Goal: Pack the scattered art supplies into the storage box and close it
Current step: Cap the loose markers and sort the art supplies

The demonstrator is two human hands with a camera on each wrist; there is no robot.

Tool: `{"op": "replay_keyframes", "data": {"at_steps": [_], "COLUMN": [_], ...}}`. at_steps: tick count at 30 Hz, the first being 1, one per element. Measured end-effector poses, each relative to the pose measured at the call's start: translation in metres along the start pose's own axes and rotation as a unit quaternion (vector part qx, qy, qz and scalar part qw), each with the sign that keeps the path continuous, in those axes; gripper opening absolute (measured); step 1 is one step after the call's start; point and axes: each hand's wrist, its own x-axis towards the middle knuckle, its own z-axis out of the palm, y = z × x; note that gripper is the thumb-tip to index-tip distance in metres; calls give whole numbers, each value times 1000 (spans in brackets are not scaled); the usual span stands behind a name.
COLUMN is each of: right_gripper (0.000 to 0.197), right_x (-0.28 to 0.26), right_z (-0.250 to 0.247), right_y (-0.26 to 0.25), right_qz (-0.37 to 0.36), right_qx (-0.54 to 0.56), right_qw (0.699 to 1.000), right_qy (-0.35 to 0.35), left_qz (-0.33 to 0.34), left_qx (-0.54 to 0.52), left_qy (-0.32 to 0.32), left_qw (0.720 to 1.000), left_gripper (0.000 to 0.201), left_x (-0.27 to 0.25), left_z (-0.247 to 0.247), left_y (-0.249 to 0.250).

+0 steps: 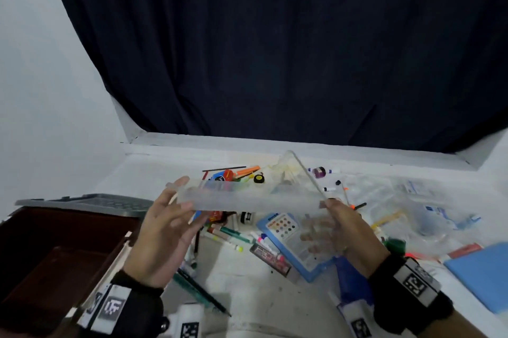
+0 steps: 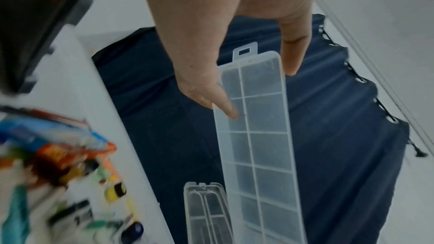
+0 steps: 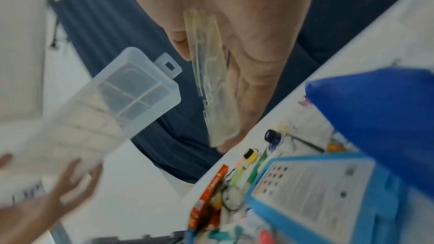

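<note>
A long clear compartment case (image 1: 247, 197) is held in the air above the table, swung open at its hinge. My left hand (image 1: 176, 208) pinches the divided tray (image 2: 258, 136) at its left end, thumb on the top edge and fingers underneath. My right hand (image 1: 330, 218) grips the clear lid (image 1: 297, 172), its fingers showing through the plastic; the lid's edge (image 3: 211, 81) runs between thumb and fingers. The tray's compartments look empty. The dark brown storage box (image 1: 55, 227) stands open at the left, with its grey lid (image 1: 90, 201) behind it.
Markers (image 1: 233, 236), a blue paint set (image 1: 291, 238), small jars (image 1: 319, 172), an orange marker (image 1: 247, 171) and clear bags (image 1: 398, 194) lie scattered on the white table. A blue pad (image 1: 481, 274) lies at the right edge. A dark curtain hangs behind.
</note>
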Motion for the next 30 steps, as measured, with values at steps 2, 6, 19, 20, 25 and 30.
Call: {"op": "replay_keyframes", "data": {"at_steps": [2,6,19,20,25,30], "right_gripper": [37,43,34,34,29,58], "right_x": [-11,-29,-61,-62,-75,-84], "right_z": [-3,-12,-43,-47,-49,-52], "right_y": [6,33,81,82,81,95], "right_qz": [76,172,90,72,45,-18], "right_qx": [46,45,-187,-179,-219,-373], "right_qw": [994,970,978,981,974,919], "right_qy": [-60,-165,-30,-6,-27,-130], "left_qz": [-40,-94,-181,-185,-205,-189], "left_qx": [-43,-102,-57,-52,82,253], "left_qy": [-10,-38,62,54,23,-49], "left_qw": [998,990,980,980,975,948], "left_gripper": [94,87,115,115,102,82], "left_x": [-2,-9,-71,-74,-89,-100], "left_z": [-1,-13,-44,-45,-40,-30], "left_y": [-13,-33,-70,-73,-84,-100]}}
